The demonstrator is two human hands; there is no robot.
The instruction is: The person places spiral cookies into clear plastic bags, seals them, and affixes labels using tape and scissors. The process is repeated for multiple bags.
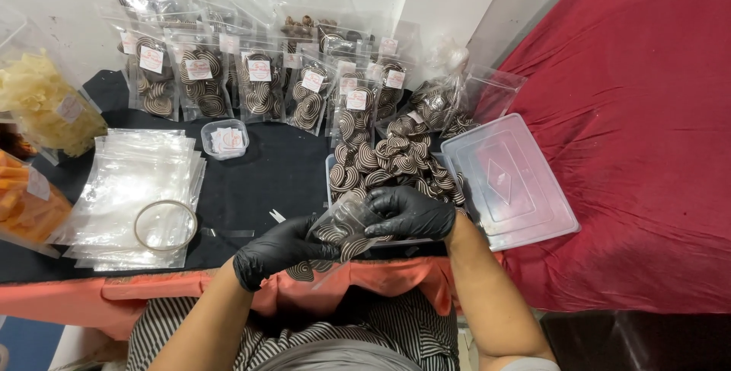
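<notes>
Both black-gloved hands meet at the worktop's near edge, the left hand (278, 253) gripping a clear pouch (339, 230) while the right hand (411, 212) pushes swirl cookies into it, the cookie tub (392, 161) just beyond.

Front edge of the table (251, 180), centre: a pouch (343, 235) between my left hand (278, 253) and my right hand (407, 212). Just behind them: a tub of biscuits (392, 161). Right edge: the lid (509, 180), beside the tub. Front left corner: a stack of bags (129, 188), a tape ring (165, 225) on it. Behind the stack: a small cup (225, 139). Back edge: a row of filled pouches (259, 85).
</notes>
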